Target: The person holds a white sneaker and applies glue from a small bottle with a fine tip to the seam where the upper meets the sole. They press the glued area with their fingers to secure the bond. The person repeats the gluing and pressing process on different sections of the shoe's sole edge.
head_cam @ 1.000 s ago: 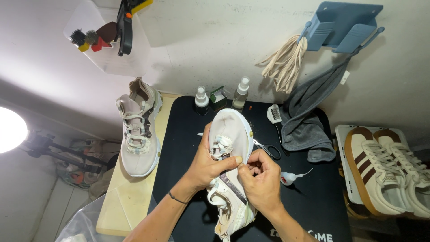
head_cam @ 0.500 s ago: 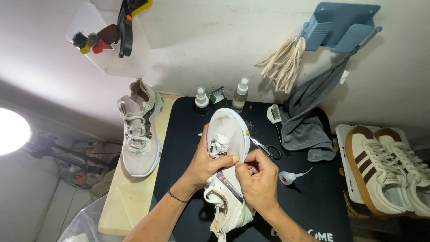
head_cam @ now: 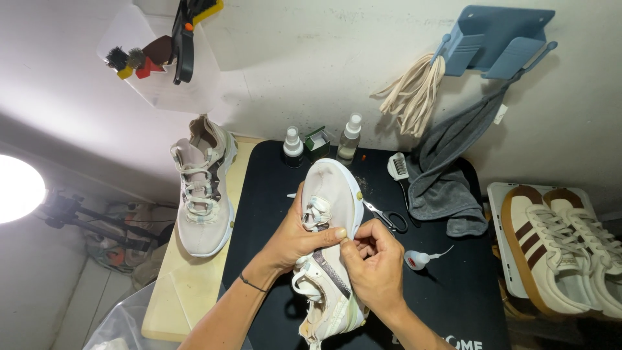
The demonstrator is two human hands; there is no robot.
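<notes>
Both hands hold a pale beige sneaker (head_cam: 330, 214) above the black mat (head_cam: 440, 291) that covers the surface. The left hand (head_cam: 295, 240) wraps the shoe from its left side, thumb pressed across the lace area, clasped firmly on the upper. The right hand (head_cam: 376, 259) grips the shoe from its right side, fingers curled in toward the eyelets and pinching at the white lace (head_cam: 316, 210), though what exactly sits between the fingertips is too small to tell. The sneaker's toe points away from the person, its heel toward them.

Left of the held sneaker, its matching sneaker (head_cam: 202, 185) stands on a pale yellow board (head_cam: 188, 291), well apart from the hands. Beyond the held sneaker's toe stand two small spray bottles (head_cam: 293, 146) with a small green box (head_cam: 317, 141) between them. Just right of the sneaker lie scissors (head_cam: 389, 219), and near the right hand a small white squeeze bottle (head_cam: 420, 259). Farther right of the sneaker a grey cloth (head_cam: 447, 185) drapes onto the mat beside a small brush (head_cam: 398, 167). Above the cloth, a bundle of cream laces (head_cam: 414, 91) hangs from a blue wall rack (head_cam: 499, 42). At the far right of the sneaker, a pair of cream shoes with brown stripes (head_cam: 557, 249) rests on a white tray (head_cam: 499, 194)
</notes>
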